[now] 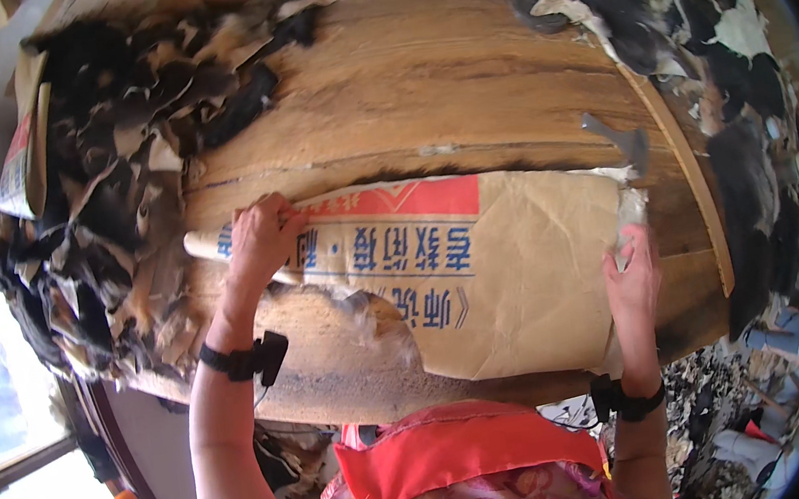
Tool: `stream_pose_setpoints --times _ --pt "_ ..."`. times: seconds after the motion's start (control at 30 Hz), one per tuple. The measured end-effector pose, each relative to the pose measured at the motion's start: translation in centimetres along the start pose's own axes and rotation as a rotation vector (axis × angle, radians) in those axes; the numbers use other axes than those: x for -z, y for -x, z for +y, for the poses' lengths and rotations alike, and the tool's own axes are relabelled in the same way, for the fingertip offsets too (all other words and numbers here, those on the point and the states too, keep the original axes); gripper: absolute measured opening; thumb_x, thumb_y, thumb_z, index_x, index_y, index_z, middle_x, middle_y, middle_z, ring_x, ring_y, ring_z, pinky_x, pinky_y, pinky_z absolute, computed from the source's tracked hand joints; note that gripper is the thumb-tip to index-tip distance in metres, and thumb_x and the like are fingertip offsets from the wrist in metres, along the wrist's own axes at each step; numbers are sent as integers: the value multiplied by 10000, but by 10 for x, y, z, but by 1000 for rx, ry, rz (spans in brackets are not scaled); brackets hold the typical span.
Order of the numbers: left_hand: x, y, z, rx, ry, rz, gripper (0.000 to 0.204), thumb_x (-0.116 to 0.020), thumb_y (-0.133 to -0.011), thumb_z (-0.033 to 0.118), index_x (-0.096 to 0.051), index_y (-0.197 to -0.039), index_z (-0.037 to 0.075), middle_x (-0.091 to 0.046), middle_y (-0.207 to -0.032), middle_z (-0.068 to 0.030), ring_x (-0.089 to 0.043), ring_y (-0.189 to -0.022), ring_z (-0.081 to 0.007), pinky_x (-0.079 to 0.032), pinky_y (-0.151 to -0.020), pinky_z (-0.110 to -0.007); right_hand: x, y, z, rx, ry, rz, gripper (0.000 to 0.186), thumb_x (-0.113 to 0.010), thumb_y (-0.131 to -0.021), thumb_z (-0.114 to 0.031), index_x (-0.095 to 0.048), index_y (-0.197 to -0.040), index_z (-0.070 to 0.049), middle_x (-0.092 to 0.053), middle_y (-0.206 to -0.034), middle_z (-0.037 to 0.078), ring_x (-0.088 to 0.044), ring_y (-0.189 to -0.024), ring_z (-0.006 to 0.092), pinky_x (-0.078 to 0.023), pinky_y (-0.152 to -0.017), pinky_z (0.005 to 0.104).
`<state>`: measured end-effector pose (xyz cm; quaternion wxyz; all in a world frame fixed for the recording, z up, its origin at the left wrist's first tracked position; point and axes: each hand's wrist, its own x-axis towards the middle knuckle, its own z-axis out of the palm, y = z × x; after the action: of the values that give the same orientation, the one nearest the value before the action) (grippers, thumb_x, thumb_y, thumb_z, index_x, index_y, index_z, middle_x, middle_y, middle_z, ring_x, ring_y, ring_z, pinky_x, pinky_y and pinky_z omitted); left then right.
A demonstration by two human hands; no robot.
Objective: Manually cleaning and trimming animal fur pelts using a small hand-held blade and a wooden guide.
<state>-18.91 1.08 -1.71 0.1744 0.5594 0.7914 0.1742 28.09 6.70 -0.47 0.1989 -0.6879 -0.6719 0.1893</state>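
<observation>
A brown kraft paper sheet with a red band and blue printing lies across the wooden board in front of me. At its left end the paper curls into a roll, and my left hand is closed on its top edge there. My right hand has its fingers curled at the paper's right edge, against a pale strip of hide; what its fingertips grip is hidden. Dark fur shows along the paper's far edge. A pale fur pelt pokes out below the paper. Just beyond my right hand lies a grey metal blade.
Black, white and brown fur scraps heap on the wooden board's left side. More fur pieces lie at the right, beside a long wooden strip. Folded paper stands at the far left. Scraps cover the floor below right.
</observation>
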Motion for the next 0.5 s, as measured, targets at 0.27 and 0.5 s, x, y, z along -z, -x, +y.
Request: stream_pose_setpoints --times 0.27,0.5 --pt "-5 1 -5 -106 -12 75 238 -760 -802 242 -680 -838 21 -712 -796 -164 -711 -766 -309 -533 -708 -391 -94 -8 -158 1035 -180 -393 451 -656 -864 -54 -561 -1305 -36 -600 -1269 170 -557 -1220 337 -457 -1057 437" --pt "38 -2 -14 70 2 -122 399 -798 -787 344 -677 -1033 55 -725 -856 -138 -701 -791 -266 -534 -715 -387 -155 -18 -161 1178 -23 -431 590 -624 -906 -139 -429 -1449 -18 -391 -1524 166 -345 -1433 330 -290 -1199 454"
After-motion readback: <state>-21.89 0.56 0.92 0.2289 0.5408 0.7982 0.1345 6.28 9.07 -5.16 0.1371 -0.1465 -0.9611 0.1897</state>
